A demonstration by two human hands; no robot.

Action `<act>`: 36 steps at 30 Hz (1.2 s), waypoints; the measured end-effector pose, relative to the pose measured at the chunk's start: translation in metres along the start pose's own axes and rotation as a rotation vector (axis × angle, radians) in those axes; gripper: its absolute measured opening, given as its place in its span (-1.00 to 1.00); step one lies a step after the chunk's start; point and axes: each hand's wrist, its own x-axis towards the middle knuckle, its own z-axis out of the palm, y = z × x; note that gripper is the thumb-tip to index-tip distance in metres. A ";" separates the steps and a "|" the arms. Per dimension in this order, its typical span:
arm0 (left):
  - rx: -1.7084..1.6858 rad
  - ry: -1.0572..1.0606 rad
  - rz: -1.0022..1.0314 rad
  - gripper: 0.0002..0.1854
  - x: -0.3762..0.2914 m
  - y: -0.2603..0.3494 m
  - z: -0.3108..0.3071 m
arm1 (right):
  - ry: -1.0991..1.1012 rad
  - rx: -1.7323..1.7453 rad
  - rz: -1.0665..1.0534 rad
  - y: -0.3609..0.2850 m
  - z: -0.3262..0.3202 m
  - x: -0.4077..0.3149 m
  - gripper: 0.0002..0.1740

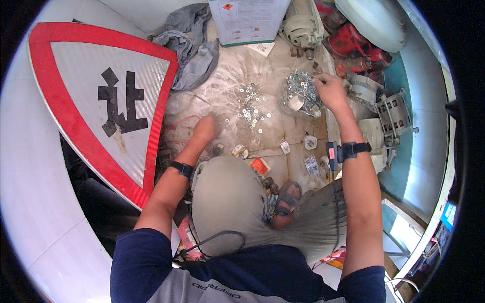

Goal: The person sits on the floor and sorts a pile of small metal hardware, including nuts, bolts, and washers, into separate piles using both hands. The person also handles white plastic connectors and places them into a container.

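Note:
A clear plastic container (285,103) full of metal fasteners (301,85) sits on the dusty tiled floor (261,68), with a white cap-like piece (295,103) among them. My right hand (329,91) grips its right rim, fingers curled over the edge. Left of the container lies a loose spread of small nuts and washers (250,110). My left hand (205,129) hovers low beside that spread, apart from it. It is blurred and its fingers are mostly hidden, so whether it holds anything cannot be told.
A red-bordered triangular sign (102,102) leans on the left, near a grey cloth (193,57). A metal can (248,22) and a motor-like machine (303,28) stand at the back. Red tools (348,41) and motor housings (394,111) crowd the right. Small plastic boxes (310,142) lie nearer me.

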 end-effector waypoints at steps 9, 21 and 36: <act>-0.152 0.031 0.108 -0.37 -0.002 0.042 -0.019 | 0.001 0.174 -0.133 -0.039 0.030 -0.039 -0.77; -0.087 0.026 0.198 -0.02 0.005 0.058 0.010 | -0.181 -0.123 0.111 0.001 0.192 -0.125 -0.27; 0.136 0.126 0.659 0.06 0.076 0.120 -0.013 | -0.119 -0.176 -0.026 -0.005 0.221 -0.129 -0.09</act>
